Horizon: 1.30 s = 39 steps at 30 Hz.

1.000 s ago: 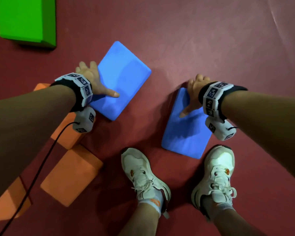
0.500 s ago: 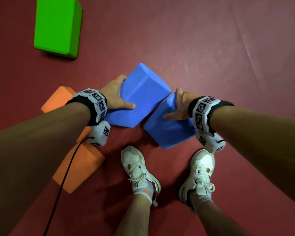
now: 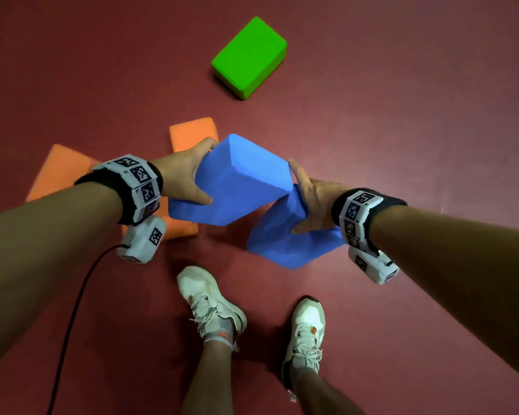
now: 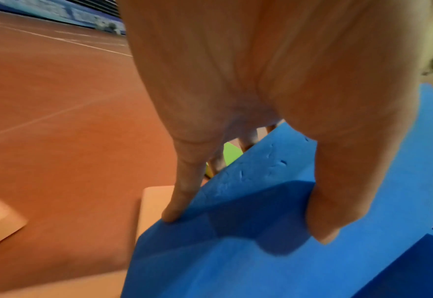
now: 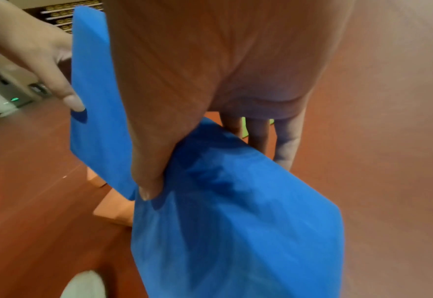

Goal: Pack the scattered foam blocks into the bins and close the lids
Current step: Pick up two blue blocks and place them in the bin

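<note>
Blocks of blue foam are both lifted at centre, left hand (image 3: 183,178) gripping one blue block (image 3: 237,181), right hand (image 3: 310,202) gripping the other block (image 3: 285,244), so pickup looks done and next needs carrying to bins, none in view, leaving the green block (image 3: 249,56) at 12 o'clock.

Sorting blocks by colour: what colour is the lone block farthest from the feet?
Bright green; clearest in the head view.

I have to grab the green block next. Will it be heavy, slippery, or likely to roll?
Probably light: each hand carries a same-sized blue block alone. Probably not slippery: the blue foam looks matte and dented under the fingers. The green block lies flat on a broad face with square edges, so it should slide, not roll.
</note>
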Motion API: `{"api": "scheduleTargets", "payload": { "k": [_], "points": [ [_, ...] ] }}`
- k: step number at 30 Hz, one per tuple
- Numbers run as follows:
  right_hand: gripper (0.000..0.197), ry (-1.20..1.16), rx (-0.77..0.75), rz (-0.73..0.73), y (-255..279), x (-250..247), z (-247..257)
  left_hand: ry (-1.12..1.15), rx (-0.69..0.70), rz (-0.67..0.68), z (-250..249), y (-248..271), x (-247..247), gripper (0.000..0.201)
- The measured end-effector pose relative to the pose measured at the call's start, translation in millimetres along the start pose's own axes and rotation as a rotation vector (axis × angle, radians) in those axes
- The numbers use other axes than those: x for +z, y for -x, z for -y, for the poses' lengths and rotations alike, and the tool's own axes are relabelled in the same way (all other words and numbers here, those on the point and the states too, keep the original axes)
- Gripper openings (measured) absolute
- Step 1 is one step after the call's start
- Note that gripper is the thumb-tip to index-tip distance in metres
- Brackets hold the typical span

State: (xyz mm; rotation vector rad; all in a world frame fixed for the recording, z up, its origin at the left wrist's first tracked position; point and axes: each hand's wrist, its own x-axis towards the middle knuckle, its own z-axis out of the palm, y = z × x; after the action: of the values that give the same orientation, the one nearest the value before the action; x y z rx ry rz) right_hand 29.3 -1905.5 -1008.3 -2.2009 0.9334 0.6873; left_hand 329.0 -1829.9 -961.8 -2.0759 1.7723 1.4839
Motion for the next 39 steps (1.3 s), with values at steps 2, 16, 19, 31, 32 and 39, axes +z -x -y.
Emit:
{"api": "scheduleTargets", "payload": {
  "k": [2, 16, 19, 31, 32, 39],
  "points": [
    [0.14, 0.018, -0.069, -0.003, 0.0, -0.2, 31.1, 0.083, -0.046, -0.059, 21.8, 45.6, 18.0, 0.104],
    [0.117, 0.561, -0.627, 0.205, 44.4, 191.5, 345.2, 0.628, -0.422, -0.572, 215.7, 413.0, 274.3, 0.098],
    [0.114, 0.673, -0.688, 0.263, 80.2, 258.2, 411.1, 0.61, -0.417, -0.642, 236.1, 489.7, 357.3, 0.09],
    [0.076, 1.201, -0.999, 0.437, 340.7, 613.3, 740.1, 0.874, -0.902, -0.834, 270.0, 901.2, 740.5, 0.085],
    [0.076, 1.204, -1.022, 0.441, 360.0, 636.6, 760.9, 0.877, -0.928, -0.846, 269.1, 929.1, 761.4, 0.088],
    [0.069, 1.242, -1.246, 0.317, 500.1, 789.1, 892.3, 0.99, -1.214, -1.03, 261.8, 1109.1, 889.4, 0.088]
  ]
}}
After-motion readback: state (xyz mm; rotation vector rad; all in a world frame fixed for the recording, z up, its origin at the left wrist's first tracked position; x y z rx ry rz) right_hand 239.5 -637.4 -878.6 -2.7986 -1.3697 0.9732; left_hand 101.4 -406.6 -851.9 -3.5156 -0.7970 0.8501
